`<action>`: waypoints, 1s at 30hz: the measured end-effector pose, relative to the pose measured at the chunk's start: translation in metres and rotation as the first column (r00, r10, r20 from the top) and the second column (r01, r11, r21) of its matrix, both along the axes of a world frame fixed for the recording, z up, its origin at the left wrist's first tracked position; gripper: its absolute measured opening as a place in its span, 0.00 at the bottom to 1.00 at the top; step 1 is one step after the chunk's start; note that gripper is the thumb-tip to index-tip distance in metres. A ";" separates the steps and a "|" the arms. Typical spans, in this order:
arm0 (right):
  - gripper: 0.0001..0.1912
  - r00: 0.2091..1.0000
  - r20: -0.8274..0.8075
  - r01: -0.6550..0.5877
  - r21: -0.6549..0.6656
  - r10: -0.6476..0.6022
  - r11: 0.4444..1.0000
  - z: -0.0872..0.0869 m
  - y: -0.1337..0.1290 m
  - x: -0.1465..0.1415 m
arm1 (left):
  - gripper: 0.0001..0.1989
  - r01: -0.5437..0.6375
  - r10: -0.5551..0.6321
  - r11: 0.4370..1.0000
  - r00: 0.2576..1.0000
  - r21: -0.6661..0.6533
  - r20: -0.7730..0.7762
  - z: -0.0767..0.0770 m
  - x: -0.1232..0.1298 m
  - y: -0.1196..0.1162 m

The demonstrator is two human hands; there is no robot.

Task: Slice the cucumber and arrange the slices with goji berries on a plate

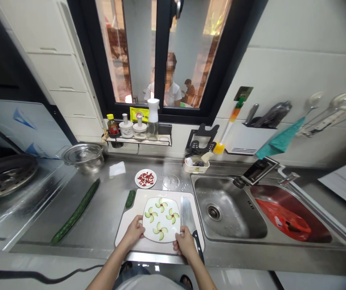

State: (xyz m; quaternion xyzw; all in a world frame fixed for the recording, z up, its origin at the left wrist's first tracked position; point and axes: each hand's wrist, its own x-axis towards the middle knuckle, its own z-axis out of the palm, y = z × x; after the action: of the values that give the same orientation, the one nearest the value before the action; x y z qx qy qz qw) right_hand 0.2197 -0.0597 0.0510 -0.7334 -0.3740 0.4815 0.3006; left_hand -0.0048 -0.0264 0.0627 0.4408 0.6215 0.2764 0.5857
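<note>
A white square plate (161, 218) sits over the cutting board (130, 224), with several pinwheels of cucumber slices on it, each with a red centre. My left hand (135, 230) grips the plate's left edge. At its lower right edge my right hand (185, 241) is closed on the rim. A kitchen knife (187, 209) lies on the board to the right, its black handle past my right hand. The cut cucumber piece (130, 199) rests at the board's upper left corner. Behind the board stands a small plate (137, 179) of chopped red bits.
A whole cucumber (76, 211) lies on the steel counter to the left, near a lidded pot (83, 158). On the right is a double sink (232, 201) with a faucet (255, 171) and a red plastic bag (284, 221). A seasoning shelf (160, 141) hangs below the window.
</note>
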 end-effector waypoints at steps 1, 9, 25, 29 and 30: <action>0.10 1.000 -0.019 0.002 0.005 -0.002 1.000 0.002 0.000 0.000 | 0.19 -0.020 0.020 1.000 0.999 -0.007 0.045 0.000 -0.001 -0.001; 0.17 0.962 -0.273 0.037 0.109 -0.006 0.993 0.041 0.011 0.005 | 0.31 -0.087 0.099 0.995 0.932 -0.051 0.349 0.026 -0.009 -0.005; 0.27 0.907 -0.420 0.052 0.194 0.035 0.980 0.098 0.001 0.007 | 0.39 -0.140 0.112 0.990 0.853 0.016 0.510 0.074 -0.015 -0.014; 0.28 0.865 -0.498 0.137 0.137 -0.051 0.981 0.105 -0.002 -0.001 | 0.40 -0.146 0.120 0.989 0.853 0.011 0.508 0.078 -0.012 -0.018; 0.28 0.837 -0.543 0.137 0.105 -0.059 0.985 0.107 -0.002 -0.004 | 0.41 -0.146 0.122 0.989 0.854 0.007 0.506 0.079 -0.011 -0.019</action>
State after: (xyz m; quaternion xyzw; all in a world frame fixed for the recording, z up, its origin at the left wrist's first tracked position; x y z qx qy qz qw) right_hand 0.2154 -0.0619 0.1577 -0.5642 -0.2693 0.6244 0.4683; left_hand -0.0158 -0.0452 0.1417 0.3222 0.4696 0.4360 0.6968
